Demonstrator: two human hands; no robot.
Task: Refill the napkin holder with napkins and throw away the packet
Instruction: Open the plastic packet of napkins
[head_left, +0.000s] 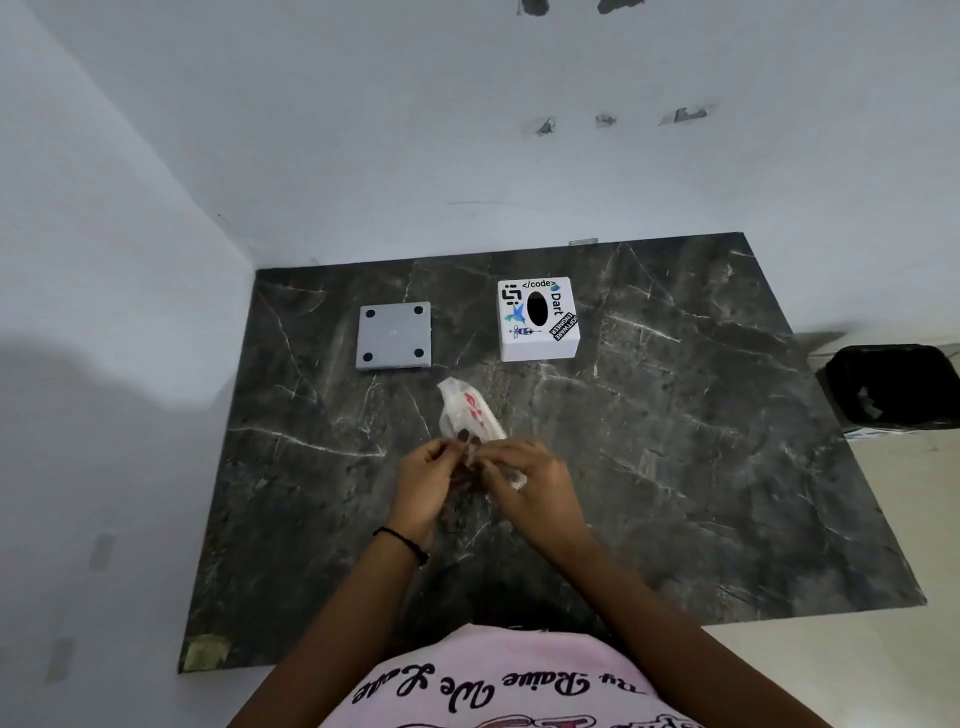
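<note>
Plastic packet (467, 410) in left hand (426, 480), right hand (537, 486) — napkin holder (537, 332) beyond.

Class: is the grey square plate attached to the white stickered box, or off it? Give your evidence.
Off. The grey plate lies flat on the marble table, left of the white box, with bare tabletop between them.

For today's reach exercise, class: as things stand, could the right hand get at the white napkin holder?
Probably yes: only bare tabletop lies between the right hand and the napkin holder. However, it pinches the packet together with the left hand, so it is busy.
</note>
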